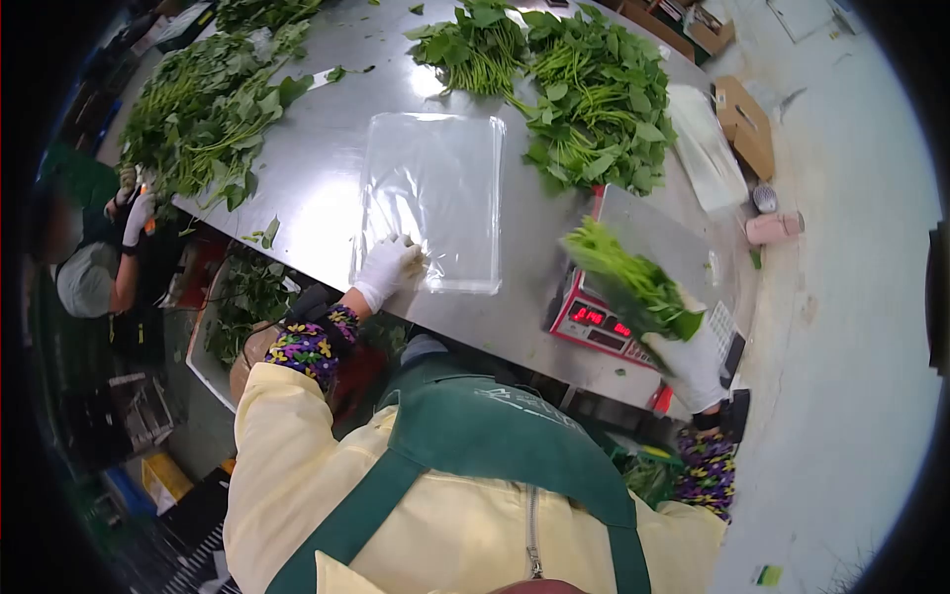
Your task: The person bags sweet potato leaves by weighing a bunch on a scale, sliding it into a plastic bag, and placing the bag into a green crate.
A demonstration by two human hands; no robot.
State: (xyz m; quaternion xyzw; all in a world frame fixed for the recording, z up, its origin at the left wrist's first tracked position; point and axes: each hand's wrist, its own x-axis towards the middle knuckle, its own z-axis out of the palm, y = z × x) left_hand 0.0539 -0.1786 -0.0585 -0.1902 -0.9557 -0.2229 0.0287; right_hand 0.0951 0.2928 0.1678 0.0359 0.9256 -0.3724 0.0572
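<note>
My left hand [388, 269], in a white glove, is at the near left corner of a stack of clear plastic bags [435, 188] lying flat on the steel table. Its fingers are curled in against the top bag. My right hand [693, 364], also gloved, grips a bunch of leafy greens [633, 277] by its leafy end, stems pointing up and left. That bunch is blurred and overlaps a red digital scale [597, 327] with lit red digits. The scale's flat metal pan [648, 223] shows behind the greens.
Piles of leafy greens lie at the table's far right [604, 94] and far left [213, 119]. Beyond the scale are a white plastic sheet [711, 148], a cardboard box [744, 129] and a pink bottle [775, 229]. A co-worker [89, 267] with gloved hands works at the left.
</note>
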